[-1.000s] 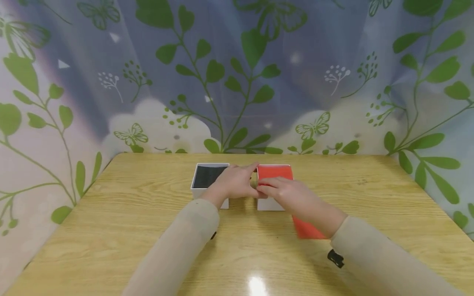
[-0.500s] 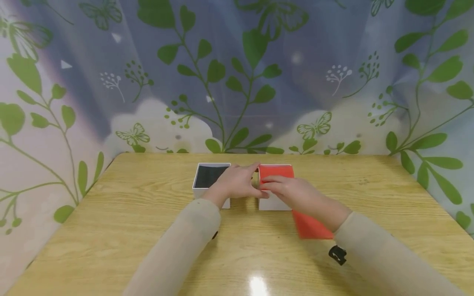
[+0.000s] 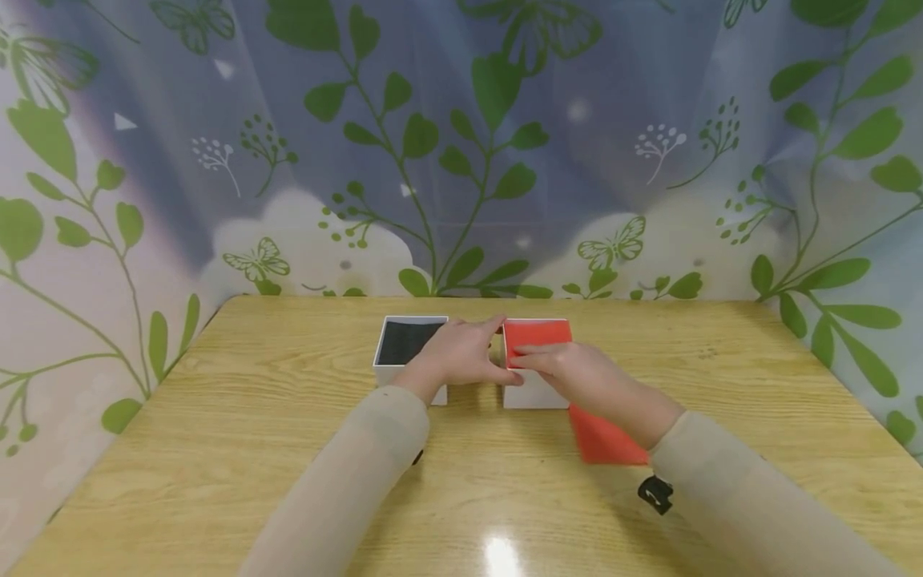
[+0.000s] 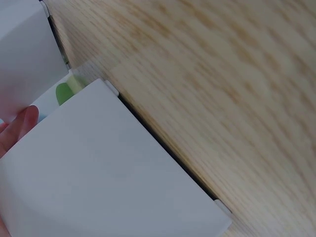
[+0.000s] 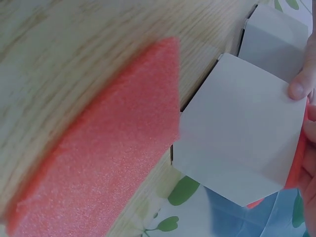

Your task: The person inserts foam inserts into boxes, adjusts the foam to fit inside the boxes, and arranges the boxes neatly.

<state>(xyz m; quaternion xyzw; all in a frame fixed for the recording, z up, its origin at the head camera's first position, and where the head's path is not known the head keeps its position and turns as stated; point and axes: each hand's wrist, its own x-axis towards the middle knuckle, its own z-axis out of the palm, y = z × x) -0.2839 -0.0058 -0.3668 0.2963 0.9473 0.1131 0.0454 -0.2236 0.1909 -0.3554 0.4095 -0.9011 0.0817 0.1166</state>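
In the head view, a white box stands near the table's middle with a red sheet inside. My left hand holds this box by its left side, thumb on the front face and fingertips at the back corner. The thumb tip shows on that face in the right wrist view. My right hand presses its fingertips onto the red sheet at the opening. The fingers lie fairly straight, and their tips are partly hidden. A loose red piece with a grainy surface lies below my right hand.
A second white box, with a black sheet in it, stands left under my left wrist, a narrow gap between the boxes. Both rest on a wooden table. Behind hangs a leaf-patterned curtain.
My right fingertips have drawn back slightly to the right over the red sheet, showing more of it. The left hand keeps its hold, and the boxes have not visibly moved.
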